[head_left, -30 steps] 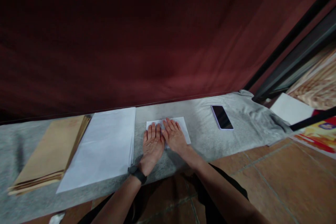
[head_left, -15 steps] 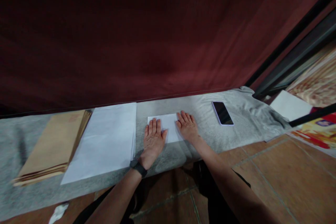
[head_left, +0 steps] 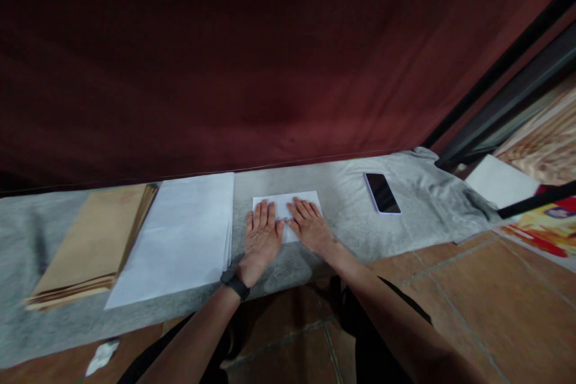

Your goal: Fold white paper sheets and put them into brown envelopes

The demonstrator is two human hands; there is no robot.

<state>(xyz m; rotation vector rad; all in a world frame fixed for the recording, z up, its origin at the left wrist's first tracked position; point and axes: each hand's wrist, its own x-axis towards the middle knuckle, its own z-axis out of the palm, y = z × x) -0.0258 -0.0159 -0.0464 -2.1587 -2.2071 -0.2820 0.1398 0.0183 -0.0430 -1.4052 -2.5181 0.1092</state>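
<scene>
A small folded white sheet (head_left: 283,203) lies on the grey cloth (head_left: 342,192) that covers a low ledge. My left hand (head_left: 260,241) rests flat on the sheet's left part, fingers stretched out and together, a black band on the wrist. My right hand (head_left: 309,227) lies flat on the sheet's right part, fingers stretched forward. The two hands almost touch at the thumbs. Neither hand holds anything.
A stack of white paper (head_left: 180,239) lies left of the hands, and a pile of brown envelopes (head_left: 92,245) further left. A dark phone (head_left: 382,192) lies to the right. A red curtain (head_left: 225,72) hangs behind. A crumpled white scrap (head_left: 101,355) sits on the tiled floor.
My right hand slid out to the sheet's right edge and has come back toward the middle, beside my left hand. My left hand stayed flat on the sheet.
</scene>
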